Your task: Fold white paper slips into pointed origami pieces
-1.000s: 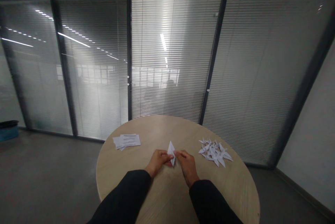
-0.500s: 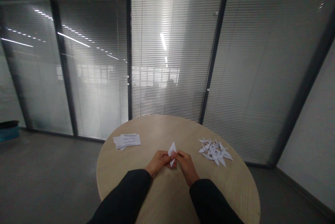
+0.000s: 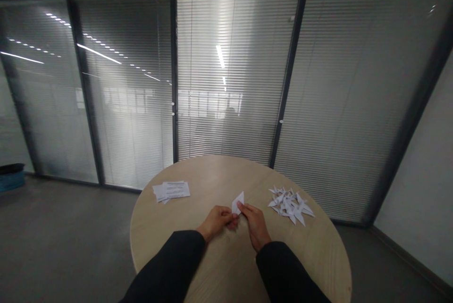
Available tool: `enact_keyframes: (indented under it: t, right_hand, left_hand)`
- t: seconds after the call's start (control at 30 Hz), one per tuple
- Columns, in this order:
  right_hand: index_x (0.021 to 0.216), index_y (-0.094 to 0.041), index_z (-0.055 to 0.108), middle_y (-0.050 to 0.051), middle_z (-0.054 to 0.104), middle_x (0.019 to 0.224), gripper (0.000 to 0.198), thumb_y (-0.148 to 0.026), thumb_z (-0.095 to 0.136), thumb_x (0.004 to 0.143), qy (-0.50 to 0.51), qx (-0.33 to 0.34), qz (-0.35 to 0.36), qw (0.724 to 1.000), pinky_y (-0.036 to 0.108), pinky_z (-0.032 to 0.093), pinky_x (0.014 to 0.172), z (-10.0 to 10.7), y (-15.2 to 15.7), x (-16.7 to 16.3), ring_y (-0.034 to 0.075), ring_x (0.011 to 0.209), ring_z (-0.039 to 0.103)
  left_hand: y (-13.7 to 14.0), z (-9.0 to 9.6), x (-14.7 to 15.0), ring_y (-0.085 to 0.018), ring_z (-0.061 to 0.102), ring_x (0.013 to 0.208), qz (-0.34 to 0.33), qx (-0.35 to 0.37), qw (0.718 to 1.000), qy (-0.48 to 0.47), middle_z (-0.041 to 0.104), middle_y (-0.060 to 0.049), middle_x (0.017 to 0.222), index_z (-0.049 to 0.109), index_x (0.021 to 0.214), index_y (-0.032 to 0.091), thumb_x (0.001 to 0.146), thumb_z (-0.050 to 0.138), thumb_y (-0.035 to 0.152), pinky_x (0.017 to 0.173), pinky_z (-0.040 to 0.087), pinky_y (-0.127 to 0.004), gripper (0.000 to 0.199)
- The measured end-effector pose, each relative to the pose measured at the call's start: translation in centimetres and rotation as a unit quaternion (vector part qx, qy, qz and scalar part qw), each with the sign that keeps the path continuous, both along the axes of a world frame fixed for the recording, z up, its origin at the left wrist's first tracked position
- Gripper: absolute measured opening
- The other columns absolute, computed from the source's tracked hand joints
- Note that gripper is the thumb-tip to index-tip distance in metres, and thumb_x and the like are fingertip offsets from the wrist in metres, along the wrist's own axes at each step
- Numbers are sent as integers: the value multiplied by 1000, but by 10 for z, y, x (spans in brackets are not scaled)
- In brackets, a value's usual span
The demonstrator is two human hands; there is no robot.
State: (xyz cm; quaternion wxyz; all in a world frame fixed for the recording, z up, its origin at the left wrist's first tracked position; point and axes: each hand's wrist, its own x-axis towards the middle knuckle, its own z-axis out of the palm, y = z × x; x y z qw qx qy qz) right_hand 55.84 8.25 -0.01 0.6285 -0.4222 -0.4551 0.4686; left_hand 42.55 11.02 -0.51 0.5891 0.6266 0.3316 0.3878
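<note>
A small folded piece of white paper (image 3: 238, 203), with a pointed upper tip, is held up between my hands over the middle of the table. My right hand (image 3: 255, 223) pinches its right side, thumb on the near face. At its lower left corner, my left hand (image 3: 218, 222) is closed with the fingertips pinched on the paper's bottom edge. The paper's lower part is partly hidden by the fingers. To the right lies a heap of folded white paper cranes (image 3: 290, 205). On the left is a small stack of white paper sheets (image 3: 173, 190) with printed lines.
The round wooden table (image 3: 226, 171) has its far edge close to a glass partition with blinds (image 3: 230, 81). A blue bin (image 3: 11, 178) stands on the grey floor at the far left. A white wall (image 3: 417, 199) is on the right.
The folded paper has tilted and shifted slightly right, its tip now leaning right. My left fingers have slid down to its lower corner. The heap and the stack stay put.
</note>
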Motion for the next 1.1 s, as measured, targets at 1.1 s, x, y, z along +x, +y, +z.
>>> enact_keyframes:
  t: [1.1]
  right_hand:
    - [69, -13, 71, 5, 69, 67, 39, -49, 77, 55, -75, 7, -14, 997, 30, 44, 59, 2, 3, 8, 23, 63, 60]
  left_hand:
    - [5, -3, -8, -14, 56, 57, 26, 93, 991, 87, 64, -3, 59, 67, 63, 13, 65, 65, 41, 59, 41, -24, 28]
